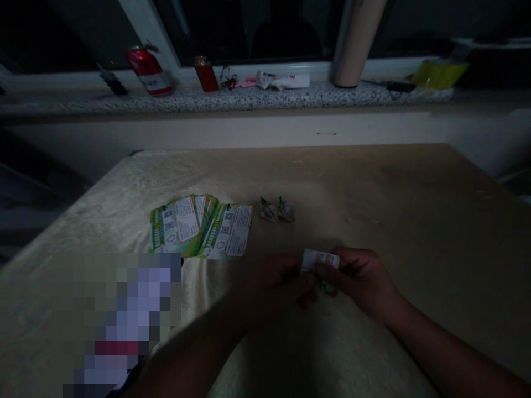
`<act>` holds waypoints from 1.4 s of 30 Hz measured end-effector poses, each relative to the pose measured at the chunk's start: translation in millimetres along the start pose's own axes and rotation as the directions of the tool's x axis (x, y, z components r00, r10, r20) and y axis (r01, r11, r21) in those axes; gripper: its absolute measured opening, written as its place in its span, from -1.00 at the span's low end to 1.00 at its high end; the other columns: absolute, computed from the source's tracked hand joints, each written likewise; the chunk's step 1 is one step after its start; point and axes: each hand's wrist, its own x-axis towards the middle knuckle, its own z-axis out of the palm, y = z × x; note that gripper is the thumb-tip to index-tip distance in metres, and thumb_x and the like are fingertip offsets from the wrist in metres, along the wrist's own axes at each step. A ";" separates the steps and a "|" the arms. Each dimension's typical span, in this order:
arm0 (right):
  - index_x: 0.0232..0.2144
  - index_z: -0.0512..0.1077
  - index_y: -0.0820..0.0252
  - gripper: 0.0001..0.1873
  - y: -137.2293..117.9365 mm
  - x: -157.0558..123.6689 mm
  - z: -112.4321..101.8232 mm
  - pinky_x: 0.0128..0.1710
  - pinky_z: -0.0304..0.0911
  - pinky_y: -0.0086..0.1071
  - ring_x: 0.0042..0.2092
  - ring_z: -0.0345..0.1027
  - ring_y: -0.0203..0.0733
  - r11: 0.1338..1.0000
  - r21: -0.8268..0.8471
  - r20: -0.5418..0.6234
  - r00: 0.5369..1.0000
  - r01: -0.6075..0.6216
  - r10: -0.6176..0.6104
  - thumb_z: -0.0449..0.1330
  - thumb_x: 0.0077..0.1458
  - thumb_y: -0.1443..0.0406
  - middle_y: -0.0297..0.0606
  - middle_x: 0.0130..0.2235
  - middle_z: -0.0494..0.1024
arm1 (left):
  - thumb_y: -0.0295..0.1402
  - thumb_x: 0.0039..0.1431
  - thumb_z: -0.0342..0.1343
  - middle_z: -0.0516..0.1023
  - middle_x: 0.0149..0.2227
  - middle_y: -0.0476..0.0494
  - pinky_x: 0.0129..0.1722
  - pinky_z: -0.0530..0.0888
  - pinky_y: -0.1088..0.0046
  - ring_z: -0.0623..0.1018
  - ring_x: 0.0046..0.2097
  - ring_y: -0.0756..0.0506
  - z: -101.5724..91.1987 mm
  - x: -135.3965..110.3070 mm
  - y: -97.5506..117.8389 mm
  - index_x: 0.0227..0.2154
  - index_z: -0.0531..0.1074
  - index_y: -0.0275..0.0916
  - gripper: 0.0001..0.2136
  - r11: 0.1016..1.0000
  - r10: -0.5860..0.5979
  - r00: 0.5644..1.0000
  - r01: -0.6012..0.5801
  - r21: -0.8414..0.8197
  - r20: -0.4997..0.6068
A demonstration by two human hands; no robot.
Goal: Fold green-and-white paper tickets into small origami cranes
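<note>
Between my two hands, above the near part of the table, is a small folded paper piece (312,258), white with faint print and some green on its lower side. My left hand (286,282) pinches its left side. On the right, my right hand (360,276) grips the other side, with the thumb across the front. Beyond my hands lie two small folded paper pieces (268,210), side by side and pointed at the top. To their left, several green-and-white printed leaflets (227,231) are spread flat, partly overlapping.
A pale cloth covers the table (398,188). On the granite windowsill (249,100) stand a red can (149,72), an orange-red lighter (206,74), a crumpled white wrapper (282,80), a cardboard tube (359,44) and a yellow item (440,73). A blurred-out patch (136,315) hides the near left.
</note>
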 end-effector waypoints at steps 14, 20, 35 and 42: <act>-0.46 0.45 0.26 -0.59 2.5 -4.7 -7.5 -0.55 0.07 -0.50 -0.55 0.15 -0.40 0.979 -0.134 0.331 0.938 0.154 -0.102 0.13 0.38 0.13 -0.41 -0.58 0.32 | -0.10 0.45 -0.08 0.47 -0.53 -0.05 -0.48 0.28 0.54 0.38 -0.51 0.03 -5.7 -5.1 8.8 -0.35 0.56 -0.35 -0.53 0.871 0.178 0.975 -0.220 0.438 0.136; -0.59 0.39 0.25 -0.47 3.2 -2.6 -6.3 -0.58 0.10 -0.50 -0.58 0.21 -0.38 0.986 -0.147 0.251 0.967 0.080 -0.041 0.14 0.35 0.05 -0.33 -0.63 0.40 | -0.19 0.49 -0.17 0.49 -0.54 -0.03 -0.47 0.25 0.50 0.40 -0.53 0.03 0.1 -5.3 14.2 -0.39 0.54 -0.29 -0.53 0.686 0.362 0.922 -0.364 0.630 0.138; -0.49 0.40 0.22 -0.59 -3.4 -6.0 -1.4 -0.59 0.07 -0.49 -0.58 0.16 -0.39 0.911 -0.307 0.186 0.956 0.277 -0.228 0.07 0.40 0.18 -0.41 -0.61 0.32 | -0.25 0.48 -0.11 0.41 -0.62 0.02 -0.56 0.16 0.50 0.35 -0.61 0.05 4.2 -6.3 9.5 -0.49 0.48 -0.29 -0.56 0.381 0.477 0.875 -0.290 0.878 0.082; -0.55 0.26 0.18 -0.62 -4.8 -5.0 0.2 -0.59 -0.09 -0.46 -0.60 -0.02 -0.44 0.763 -0.471 0.159 0.893 0.443 -0.420 0.08 0.36 0.34 -0.51 -0.59 0.09 | -0.20 0.45 -0.09 0.31 -0.65 0.06 -0.59 0.11 0.53 0.29 -0.63 0.08 6.9 -3.8 4.7 -0.52 0.43 -0.30 -0.56 0.558 0.391 0.920 -0.248 0.792 0.012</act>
